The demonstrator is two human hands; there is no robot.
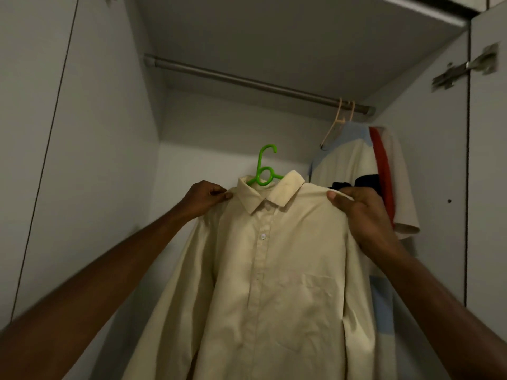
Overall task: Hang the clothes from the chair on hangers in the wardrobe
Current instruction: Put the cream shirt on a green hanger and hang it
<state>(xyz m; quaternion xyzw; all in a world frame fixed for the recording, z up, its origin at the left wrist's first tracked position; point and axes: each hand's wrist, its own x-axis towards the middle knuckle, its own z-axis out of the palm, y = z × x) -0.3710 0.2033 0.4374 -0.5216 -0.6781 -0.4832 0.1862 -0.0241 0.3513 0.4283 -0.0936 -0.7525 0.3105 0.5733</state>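
Note:
A cream button-up shirt (269, 283) hangs in front of me on a green plastic hanger (264, 168), whose hook sticks up out of the collar, well below the rail. My left hand (205, 198) pinches the shirt's left shoulder. My right hand (359, 215) grips the right shoulder, thumb on the front of the cloth. The metal wardrobe rail (247, 80) runs across above, from upper left to right. The chair is out of sight.
At the rail's right end, cream hangers (337, 124) carry a pale blue, cream and red garment (365, 171). The wardrobe's grey walls close in left and right. A door hinge (466, 68) sits on the right panel. A shelf board spans overhead.

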